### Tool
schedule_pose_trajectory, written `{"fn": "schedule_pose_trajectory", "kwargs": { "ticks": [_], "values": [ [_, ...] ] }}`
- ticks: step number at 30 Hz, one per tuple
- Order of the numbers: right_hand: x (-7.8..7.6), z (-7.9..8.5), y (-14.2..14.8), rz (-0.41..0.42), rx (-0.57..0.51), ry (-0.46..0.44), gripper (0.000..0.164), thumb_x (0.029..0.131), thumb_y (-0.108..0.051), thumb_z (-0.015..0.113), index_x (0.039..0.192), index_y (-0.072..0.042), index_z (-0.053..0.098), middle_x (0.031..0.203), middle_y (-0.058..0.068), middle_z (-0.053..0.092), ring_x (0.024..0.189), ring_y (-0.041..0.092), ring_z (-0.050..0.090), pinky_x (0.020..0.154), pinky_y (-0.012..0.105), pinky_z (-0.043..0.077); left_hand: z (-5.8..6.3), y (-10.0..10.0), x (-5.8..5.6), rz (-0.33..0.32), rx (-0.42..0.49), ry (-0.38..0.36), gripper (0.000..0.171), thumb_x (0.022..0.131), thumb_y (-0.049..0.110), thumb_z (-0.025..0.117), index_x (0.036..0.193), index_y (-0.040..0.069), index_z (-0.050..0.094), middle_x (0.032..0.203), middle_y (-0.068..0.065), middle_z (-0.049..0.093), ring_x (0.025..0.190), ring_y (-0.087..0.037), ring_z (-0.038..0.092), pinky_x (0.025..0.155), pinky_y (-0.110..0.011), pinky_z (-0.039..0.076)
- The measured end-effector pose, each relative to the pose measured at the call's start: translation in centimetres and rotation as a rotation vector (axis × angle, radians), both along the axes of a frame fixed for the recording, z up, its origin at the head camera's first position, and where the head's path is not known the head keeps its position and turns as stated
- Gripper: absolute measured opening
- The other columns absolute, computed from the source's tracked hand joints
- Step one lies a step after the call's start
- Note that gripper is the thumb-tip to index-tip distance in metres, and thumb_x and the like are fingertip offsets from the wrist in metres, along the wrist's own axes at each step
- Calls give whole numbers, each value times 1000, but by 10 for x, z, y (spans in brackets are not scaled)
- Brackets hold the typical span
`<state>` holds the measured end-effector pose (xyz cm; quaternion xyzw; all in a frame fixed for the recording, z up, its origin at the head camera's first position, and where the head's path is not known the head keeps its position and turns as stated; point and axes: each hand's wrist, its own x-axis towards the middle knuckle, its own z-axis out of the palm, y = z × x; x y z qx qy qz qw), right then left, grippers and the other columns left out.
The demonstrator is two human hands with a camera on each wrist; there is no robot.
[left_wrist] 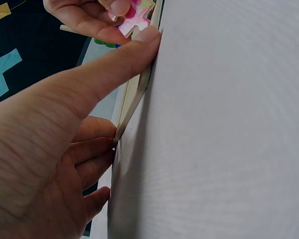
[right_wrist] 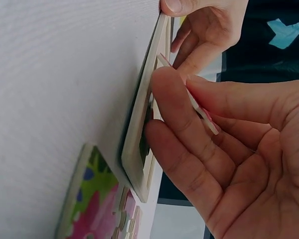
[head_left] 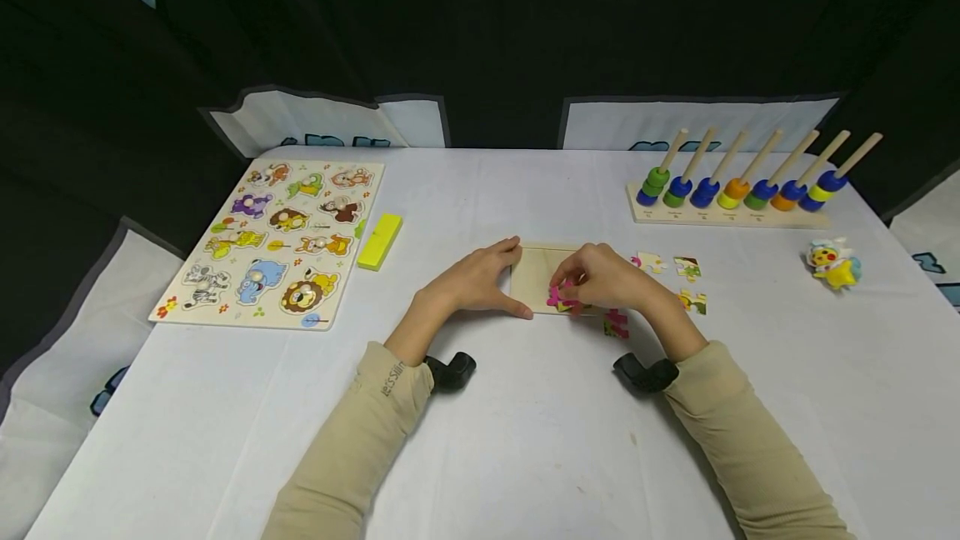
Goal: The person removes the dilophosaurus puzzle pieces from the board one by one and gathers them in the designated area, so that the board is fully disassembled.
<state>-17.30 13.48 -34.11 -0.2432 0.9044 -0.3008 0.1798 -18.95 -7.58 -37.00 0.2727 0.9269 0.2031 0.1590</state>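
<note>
My left hand (head_left: 476, 280) rests against the left side of a shallow wooden puzzle tray (head_left: 532, 273). Its thumb lies straight along the near rim, and the other fingertips touch the left edge. Over the tray, my right hand (head_left: 603, 277) pinches a pink jigsaw piece (left_wrist: 134, 21) between thumb and fingers. The piece is tilted in the right wrist view. Under the right fingers a dark green part shows inside the tray, mostly hidden. Loose jigsaw pieces lie right of the tray: a pink one (head_left: 616, 325) by its near corner, and several others (head_left: 687, 268) farther off.
An animal peg puzzle board (head_left: 277, 248) lies on the left, with a yellow block (head_left: 380, 242) beside it. A wooden stand of pegs with coloured rings (head_left: 738, 211) stands at the back right. A small yellow toy figure (head_left: 835, 263) is in front of it.
</note>
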Motion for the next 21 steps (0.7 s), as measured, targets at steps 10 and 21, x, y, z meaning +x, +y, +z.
{"fn": "schedule_pose_trajectory", "kwargs": {
  "ticks": [10, 21],
  "values": [
    [-2, 2, 0, 31, 36, 3, 11, 75, -4, 66, 86, -7, 69, 63, 1, 59, 55, 10, 47, 50, 22, 41, 1, 0, 0, 2, -3, -2, 101, 65, 57, 72, 142, 8, 29, 152, -4, 17, 140, -19, 19, 114, -35, 22],
    [0, 3, 13, 23, 46, -22, 5, 79, -11, 66, 79, -8, 62, 57, 2, 59, 47, 9, 46, 45, 22, 37, -2, 0, 0, -4, 3, 9, 102, 64, 57, 72, 142, 7, 29, 152, -5, 16, 140, -20, 19, 114, -35, 22]
  ]
}}
